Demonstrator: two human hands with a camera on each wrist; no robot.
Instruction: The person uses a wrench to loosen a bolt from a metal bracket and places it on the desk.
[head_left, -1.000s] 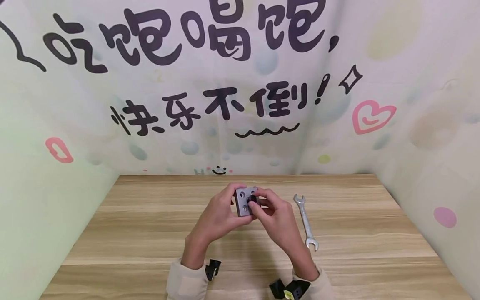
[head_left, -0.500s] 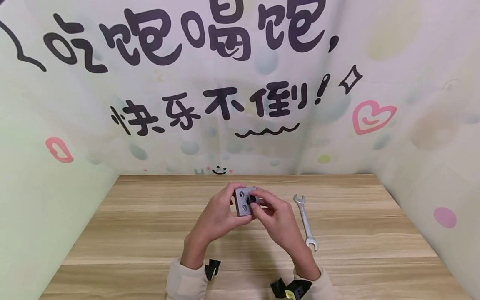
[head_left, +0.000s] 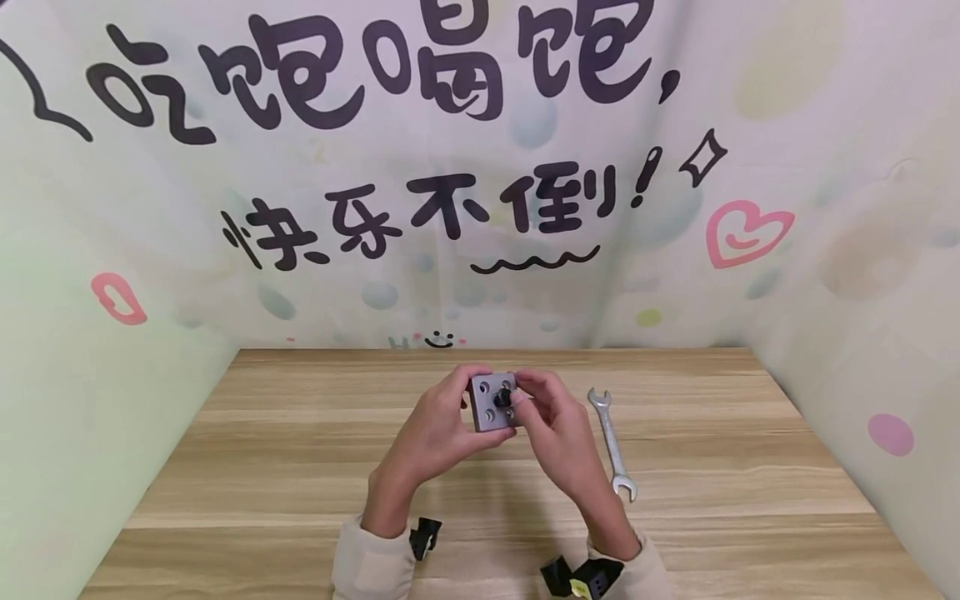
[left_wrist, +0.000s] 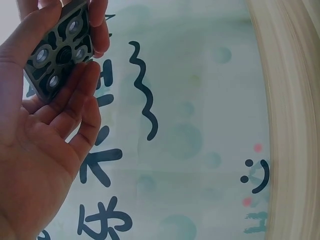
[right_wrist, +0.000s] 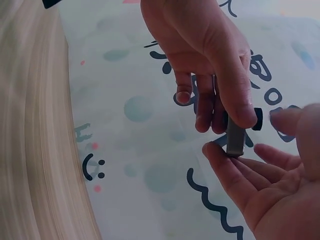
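My left hand [head_left: 431, 425] grips a grey square plate [head_left: 487, 402] with several round holes, thumb along its lower edge. A black bolt [head_left: 502, 397] stands out from the plate's middle. Beside it is my right hand [head_left: 558, 421], its fingers at the plate's right edge. In the right wrist view a small gap separates the right thumb [right_wrist: 286, 121] from the bolt's head [right_wrist: 257, 119]. That view shows the plate [right_wrist: 235, 140] edge-on. Seen from the left wrist, the plate [left_wrist: 51, 86] has a ribbed dark face with a round black centre.
To the right of the hands, a double open-ended wrench [head_left: 611, 446] lies on the wood-grain table [head_left: 300, 417]. A printed cloth backdrop [head_left: 450, 292] rises behind the table's far edge, with pale walls at both sides.
My right thumb and index finger, which pinched the bolt before, have let go and moved slightly right, baring more of it. My left hand and the plate stay nearly still.
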